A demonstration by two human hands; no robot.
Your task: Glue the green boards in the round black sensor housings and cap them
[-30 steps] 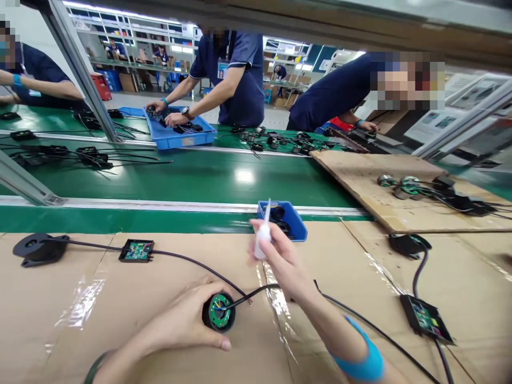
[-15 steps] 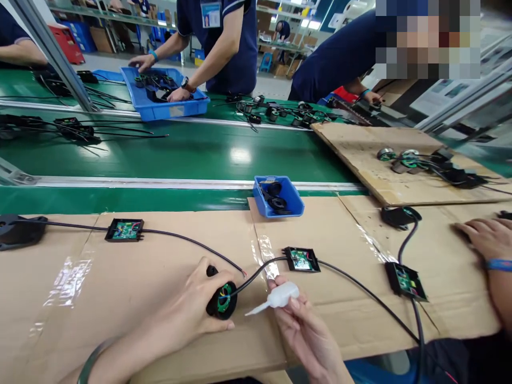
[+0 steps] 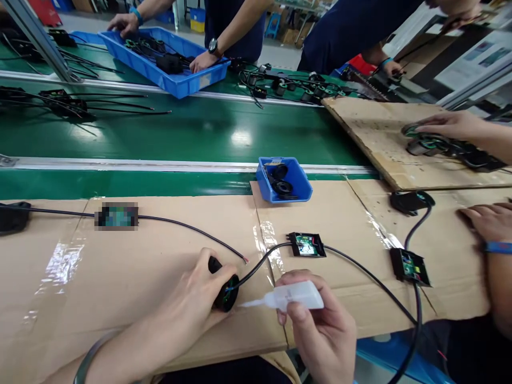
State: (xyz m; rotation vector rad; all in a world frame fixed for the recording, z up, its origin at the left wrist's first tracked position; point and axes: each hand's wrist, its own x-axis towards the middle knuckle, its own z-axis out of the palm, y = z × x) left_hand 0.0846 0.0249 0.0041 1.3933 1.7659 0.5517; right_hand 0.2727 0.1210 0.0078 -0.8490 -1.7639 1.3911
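Note:
My left hand [image 3: 196,296] is wrapped round a round black housing [image 3: 226,294] and holds it on the cardboard. Thin coloured wires show inside its open face, where a black cable [image 3: 260,262] enters. That cable runs to a small black box with a green circuit board [image 3: 306,245] and on to the right. In my right hand [image 3: 316,320] is a translucent white squeeze bottle [image 3: 296,296], pinched between thumb and fingers. Its thin nozzle points left, close to the housing's right side; whether it touches cannot be made out.
A blue bin [image 3: 285,181] with black rings stands behind. At left lies another cabled box [image 3: 116,216], blurred. A further board box [image 3: 410,266] is at right, near a co-worker's arm [image 3: 496,266]. Beyond the green conveyor [image 3: 192,133], a person handles a large blue tray [image 3: 180,85].
The bottle has turned so its flat side faces me, its nozzle slightly nearer the housing. My left hand's housing has tilted. A co-worker's hand has reached onto the raised board at right.

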